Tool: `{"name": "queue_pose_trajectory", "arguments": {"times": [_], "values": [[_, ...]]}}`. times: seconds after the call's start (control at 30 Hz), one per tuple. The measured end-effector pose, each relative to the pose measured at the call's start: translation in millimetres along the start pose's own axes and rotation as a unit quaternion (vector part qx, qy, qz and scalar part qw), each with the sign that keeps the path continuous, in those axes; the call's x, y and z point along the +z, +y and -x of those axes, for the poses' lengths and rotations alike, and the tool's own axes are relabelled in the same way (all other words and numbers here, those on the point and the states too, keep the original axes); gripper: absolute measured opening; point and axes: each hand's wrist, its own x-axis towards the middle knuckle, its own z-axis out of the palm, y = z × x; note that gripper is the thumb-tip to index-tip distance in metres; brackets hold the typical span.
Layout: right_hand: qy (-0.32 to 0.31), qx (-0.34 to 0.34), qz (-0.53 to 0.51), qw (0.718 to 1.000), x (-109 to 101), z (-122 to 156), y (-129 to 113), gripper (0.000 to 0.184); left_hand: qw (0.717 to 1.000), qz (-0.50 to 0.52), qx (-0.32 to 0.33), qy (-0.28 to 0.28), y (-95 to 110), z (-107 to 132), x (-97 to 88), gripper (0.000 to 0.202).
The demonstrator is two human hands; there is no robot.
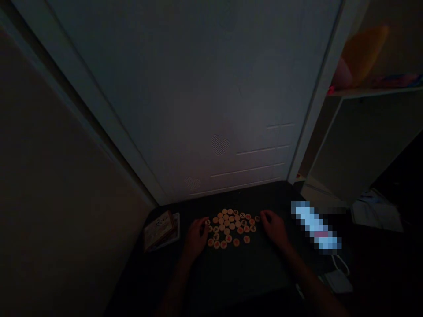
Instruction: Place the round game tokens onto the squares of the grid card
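Round wooden Chinese chess pieces [232,226] lie in a loose cluster on the dark table [241,268]. Some show red or dark characters; others show a plain face. At the cluster's left edge, my left hand [195,237] has its fingers curled in, with thumb and forefinger at a chess piece [208,223]. My right hand [274,228] rests at the right edge, fingers bent together. Just left of its fingertips lies another chess piece [257,219]. Whether anything sits inside the right fingers is hidden in the dim light.
A wooden box [160,230] lies on a pale tray [177,226] at the table's left. A bright pixelated screen [315,225] is to the right, near a white cable [342,265]. A white panel with hearts [228,97] stands behind the table, beside shelving [373,94].
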Motion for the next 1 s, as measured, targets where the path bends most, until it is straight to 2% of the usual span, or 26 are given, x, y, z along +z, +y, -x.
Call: {"name": "queue_pose_trajectory", "arguments": {"times": [0.33,1.0], "values": [[-0.002,-0.023,0.001,1.0,-2,1,-3,0.039,1.0,-0.019,0.011,0.012,5,5,1.3,0.033],[-0.042,-0.147,0.018,0.988,-2,9,-19,0.027,1.0,-0.007,0.012,0.01,16,9,-5.2,0.029]]}}
